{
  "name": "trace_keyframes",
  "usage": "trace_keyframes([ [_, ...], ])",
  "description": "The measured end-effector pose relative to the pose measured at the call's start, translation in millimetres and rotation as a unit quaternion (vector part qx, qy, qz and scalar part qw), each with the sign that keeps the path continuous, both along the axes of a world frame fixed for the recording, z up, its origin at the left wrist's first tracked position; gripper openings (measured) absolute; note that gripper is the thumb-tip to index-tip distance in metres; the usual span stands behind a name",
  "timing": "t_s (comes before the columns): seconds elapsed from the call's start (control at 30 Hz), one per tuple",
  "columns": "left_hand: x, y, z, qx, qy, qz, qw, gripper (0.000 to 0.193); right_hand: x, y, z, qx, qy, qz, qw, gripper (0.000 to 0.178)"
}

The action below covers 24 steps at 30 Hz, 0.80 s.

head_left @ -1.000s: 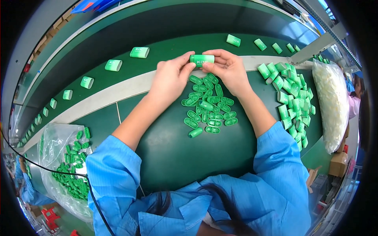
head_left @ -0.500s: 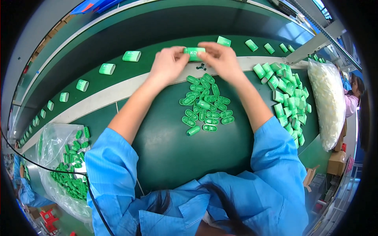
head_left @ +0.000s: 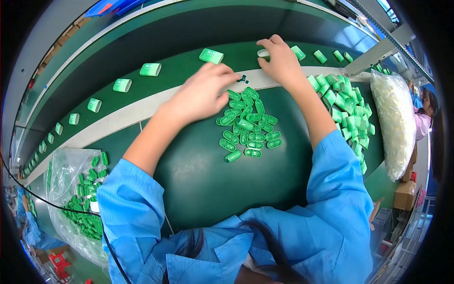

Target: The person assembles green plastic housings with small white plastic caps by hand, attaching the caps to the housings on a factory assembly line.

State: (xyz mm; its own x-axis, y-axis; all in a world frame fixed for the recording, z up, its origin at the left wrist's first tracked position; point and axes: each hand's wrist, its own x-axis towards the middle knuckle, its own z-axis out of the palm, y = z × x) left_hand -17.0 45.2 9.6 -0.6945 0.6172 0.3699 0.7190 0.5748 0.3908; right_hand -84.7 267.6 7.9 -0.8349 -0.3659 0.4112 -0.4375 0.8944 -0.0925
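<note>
My right hand [head_left: 282, 60] has its thumb and fingers around a light green flattened-tube case [head_left: 263, 53] at the conveyor belt, its pale open end facing left. Over the near rail, my left hand [head_left: 204, 91] is slightly blurred, its thumb and fingers apart with nothing between them. Its fingertips are close to a few tiny dark green pieces [head_left: 243, 79] on the rail. Just beyond that hand, another printed green case [head_left: 211, 56] lies on the belt. Between my forearms, a loose pile of green oval caps [head_left: 246, 124] lies on the dark green table.
Several green cases [head_left: 150, 69] sit spaced along the curving belt. To the right are a heap of green cases [head_left: 350, 111] and a bulging clear bag of pale pieces [head_left: 388, 125]. A clear bag [head_left: 59, 182] with green caps stands left, crossed by a black cable [head_left: 52, 202].
The case both hands held now lies on the belt, farther left. My left hand has drawn back toward the small dark pieces. My right hand has gripped another case. Belt cases have shifted left.
</note>
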Motion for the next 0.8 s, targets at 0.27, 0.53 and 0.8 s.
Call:
trace_keyframes([
  [0.27, 29.2, 19.8, -7.3, -0.075, 0.042, 0.112, 0.99, 0.036, 47.7, -11.5, 4.9, -0.486, -0.348, 0.091, 0.796, 0.028],
  [0.53, 3.8, 10.8, -16.8, 0.427, -0.411, 0.138, 0.793, 0.029, 61.5, -25.4, -11.5, -0.588, -0.404, 0.13, 0.689, 0.027],
  [0.8, 10.8, 8.3, -19.8, 0.392, -0.367, 0.146, 0.831, 0.033, 67.4, -36.4, -11.6, -0.577, -0.374, 0.139, 0.713, 0.026],
])
